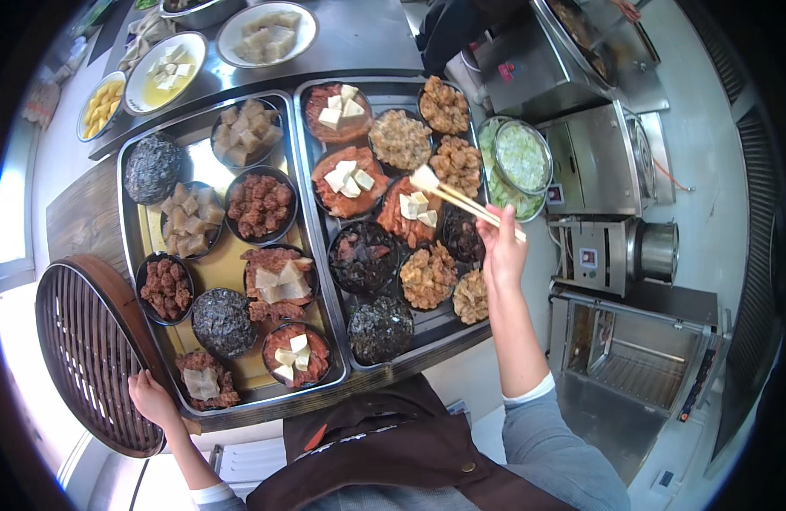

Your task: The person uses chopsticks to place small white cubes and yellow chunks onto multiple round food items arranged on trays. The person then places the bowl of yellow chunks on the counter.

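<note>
My right hand grips a pair of chopsticks that slant up and to the left. A white tofu-like cube is at their tips, above the right metal tray. Just below it sits a bowl of reddish meat topped with white cubes. My left hand is low on the left, its fingers curled at the rim of a round slatted steamer. Close by, at the corner of the left metal tray, is a bowl of reddish meat with a translucent slice.
Both trays carry several dark bowls of fried pieces, translucent cubes and black flaky food. Beyond stand a plate of white cubes, a plate of translucent pieces and a bowl of yellow pieces. Shredded greens and steel kitchen equipment are on the right.
</note>
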{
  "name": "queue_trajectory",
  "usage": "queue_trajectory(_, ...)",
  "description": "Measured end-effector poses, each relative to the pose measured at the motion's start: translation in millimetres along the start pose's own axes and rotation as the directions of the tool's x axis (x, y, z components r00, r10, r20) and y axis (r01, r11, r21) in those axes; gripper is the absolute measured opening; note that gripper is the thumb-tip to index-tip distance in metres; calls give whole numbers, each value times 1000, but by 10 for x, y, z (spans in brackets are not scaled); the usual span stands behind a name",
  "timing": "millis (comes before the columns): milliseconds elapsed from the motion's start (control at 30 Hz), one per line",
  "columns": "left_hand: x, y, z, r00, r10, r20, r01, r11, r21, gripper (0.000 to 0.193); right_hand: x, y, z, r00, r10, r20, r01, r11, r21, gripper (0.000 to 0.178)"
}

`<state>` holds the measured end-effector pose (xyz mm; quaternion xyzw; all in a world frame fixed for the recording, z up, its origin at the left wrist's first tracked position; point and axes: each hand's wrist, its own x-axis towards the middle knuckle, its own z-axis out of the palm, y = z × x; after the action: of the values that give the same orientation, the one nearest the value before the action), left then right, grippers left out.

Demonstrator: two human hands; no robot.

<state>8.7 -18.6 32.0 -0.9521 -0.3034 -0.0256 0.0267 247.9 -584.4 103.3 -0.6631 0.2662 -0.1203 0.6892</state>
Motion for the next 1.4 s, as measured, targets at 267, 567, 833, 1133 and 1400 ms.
queue_trajectory(267,43,-224,112,1000,16,24,-18,995,96,22,-164,637,-473,984,-61,167,103,959,-262,37)
queue_trajectory(567,86,-194,100,998,-8,67,0,992,124,22,-118,683,-623,790,-390,473,558,777,-291,17)
queue_trajectory(833,65,-185,112,999,47,11,-48,989,141,21,-222,400,-629,693,-432,578,669,684,-291,15)
queue_trajectory(1133,50,-84,115,999,42,-16,-39,989,145,20,-133,450,-557,663,-473,580,707,651,-278,17)
queue_trajectory(1400,29,21,71,992,-22,-125,31,997,69,13,-141,367,-644,760,-471,447,628,710,-319,12)
